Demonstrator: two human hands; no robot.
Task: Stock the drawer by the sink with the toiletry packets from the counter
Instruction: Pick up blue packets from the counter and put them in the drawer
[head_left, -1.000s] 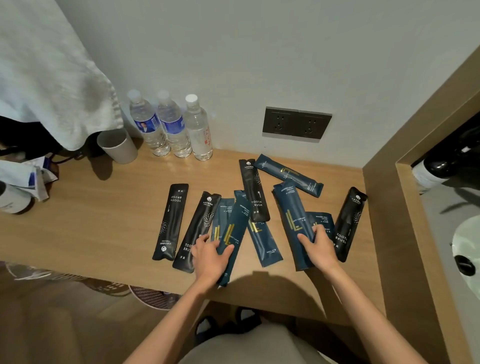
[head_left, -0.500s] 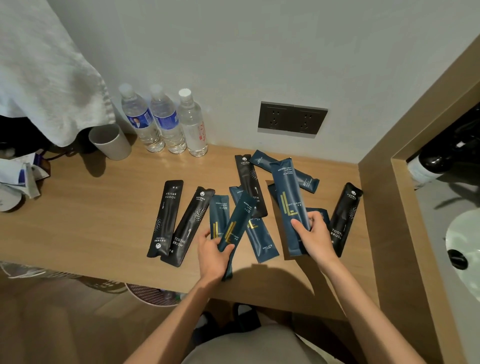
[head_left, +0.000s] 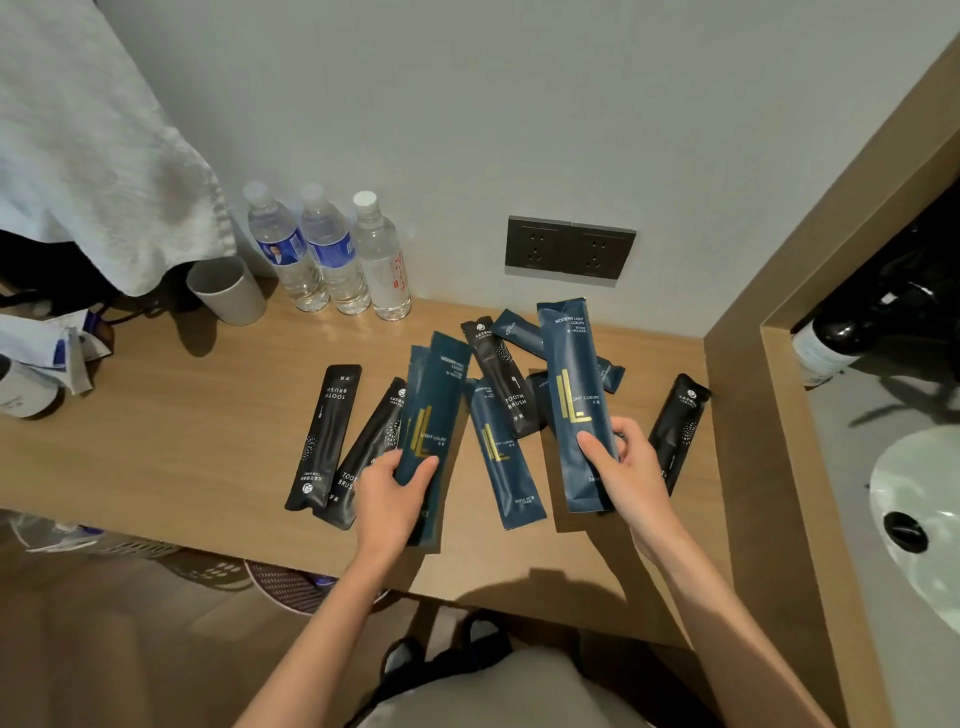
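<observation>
Our left hand (head_left: 389, 499) curls round the near end of a blue packet (head_left: 434, 410). Its length runs away from us toward the wall, leaning slightly right. Our right hand (head_left: 631, 470) pinches a second blue packet (head_left: 569, 384) pointing the same way, over the other packets (head_left: 501, 457) on the counter (head_left: 182, 441).

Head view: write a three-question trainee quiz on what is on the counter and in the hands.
1. True or false: the right hand grips a blue packet.
2. How many bottles stand by the wall?
3. The cup stands: A) left of the bottles, B) in the sink, C) on a packet.
Key: 1 true; 2 three; 3 A.
</observation>
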